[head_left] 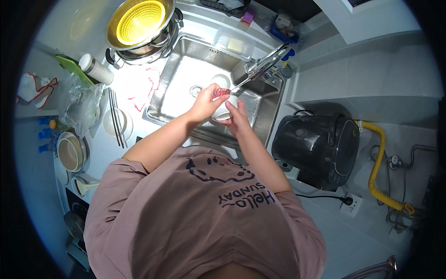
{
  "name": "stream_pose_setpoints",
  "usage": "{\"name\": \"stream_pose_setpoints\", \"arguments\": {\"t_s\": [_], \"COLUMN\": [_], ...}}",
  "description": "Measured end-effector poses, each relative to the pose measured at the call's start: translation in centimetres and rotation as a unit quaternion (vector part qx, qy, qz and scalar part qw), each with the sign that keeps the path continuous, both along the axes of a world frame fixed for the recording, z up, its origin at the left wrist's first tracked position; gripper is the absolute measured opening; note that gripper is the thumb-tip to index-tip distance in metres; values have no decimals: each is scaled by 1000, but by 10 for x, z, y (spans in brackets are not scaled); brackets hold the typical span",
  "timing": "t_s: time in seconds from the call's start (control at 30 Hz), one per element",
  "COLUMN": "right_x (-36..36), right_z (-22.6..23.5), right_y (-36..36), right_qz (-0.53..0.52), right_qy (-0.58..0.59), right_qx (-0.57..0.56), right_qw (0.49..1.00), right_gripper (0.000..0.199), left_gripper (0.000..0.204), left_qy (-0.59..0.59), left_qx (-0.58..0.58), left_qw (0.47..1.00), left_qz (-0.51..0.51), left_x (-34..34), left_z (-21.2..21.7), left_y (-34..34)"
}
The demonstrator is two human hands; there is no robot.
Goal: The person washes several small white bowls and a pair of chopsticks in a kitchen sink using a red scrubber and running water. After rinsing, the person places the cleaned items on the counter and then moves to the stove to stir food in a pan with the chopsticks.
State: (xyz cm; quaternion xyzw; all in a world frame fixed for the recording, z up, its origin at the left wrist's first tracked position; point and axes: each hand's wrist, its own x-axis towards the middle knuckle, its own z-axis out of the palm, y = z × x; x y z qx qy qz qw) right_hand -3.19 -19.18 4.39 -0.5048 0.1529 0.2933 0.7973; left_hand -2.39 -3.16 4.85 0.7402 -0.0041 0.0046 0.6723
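Over the steel sink [160,104], both my hands are closed around things. My left hand [203,103] grips a red mesh-like scrubber [221,93] and presses it by the rim of a small white bowl [221,113]. The bowl is tilted in my right hand [239,122], whose fingers wrap its side and base. From the chrome faucet [262,65] a thin stream of water comes down beside the bowl and scrubber. Behind my hands, a round white dish [220,80] lies in the sink. My fingers hide part of the bowl and the scrubber.
Stacked pots with a yellow colander [141,23] stand at the back left. Dark chopsticks [115,118] lie across white bowls on the left counter, near a white bottle [96,69]. A black bin-like appliance [316,146] stands right of the sink, beside a yellow hose [377,162].
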Motion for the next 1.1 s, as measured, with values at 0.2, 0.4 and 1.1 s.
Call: {"name": "stream_pose_setpoints", "arguments": {"t_s": [0.2,0.4,1.1], "right_x": [1,6,9], "right_z": [-17,3,16], "right_y": [28,44,66], "right_qz": [-26,4,-47], "right_qy": [75,132,-11], "right_qx": [62,91,-86], "right_qw": [995,987,995], "right_gripper": [57,52,41], "left_gripper": [24,30,30], "left_qy": [-204,-311,-246], "left_qx": [145,258,230], "left_qw": [968,914,941], "left_qz": [22,-28,42], "left_x": [-15,-29,-37], "left_z": [7,19,15], "left_y": [12,44,32]}}
